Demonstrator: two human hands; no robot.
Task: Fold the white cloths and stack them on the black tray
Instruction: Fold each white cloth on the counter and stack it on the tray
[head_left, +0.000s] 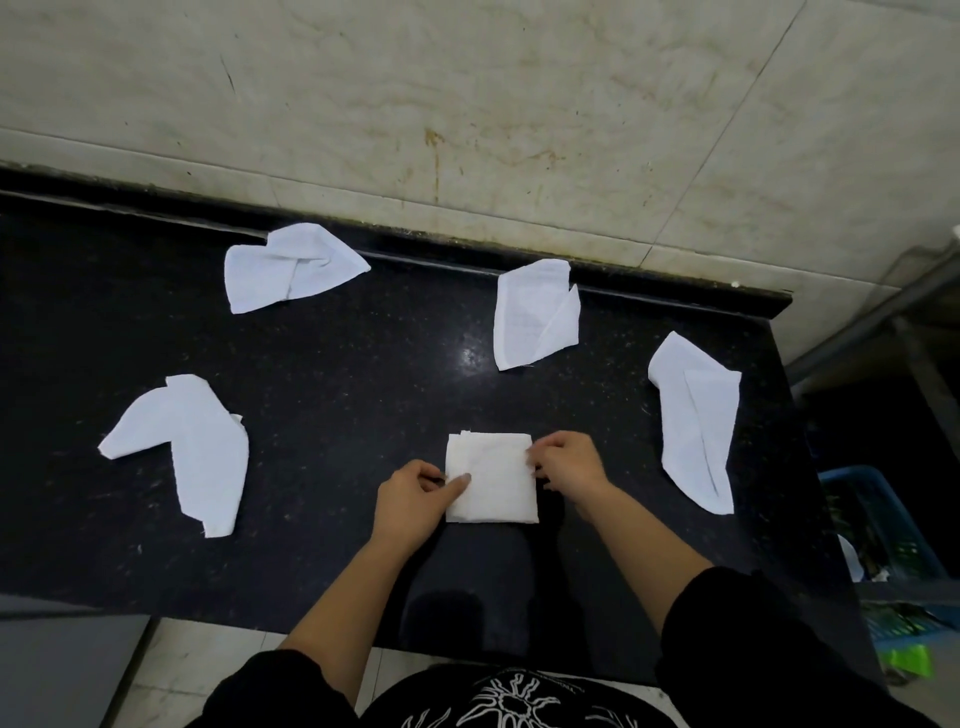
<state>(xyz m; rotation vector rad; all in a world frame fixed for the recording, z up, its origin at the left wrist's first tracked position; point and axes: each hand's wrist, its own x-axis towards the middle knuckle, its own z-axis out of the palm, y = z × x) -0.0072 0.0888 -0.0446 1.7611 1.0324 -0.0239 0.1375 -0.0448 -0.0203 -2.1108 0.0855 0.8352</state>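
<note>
Black speckled counter, kinda shiny. A folded cloth sits flat near the front edge. Four rumpled ones are scattered well apart around it: left cloth, back-left cloth, back-middle cloth, right cloth.

Forearms are extended; the folded cloth's opposite edges are pinched by the left hand and right hand.
</note>
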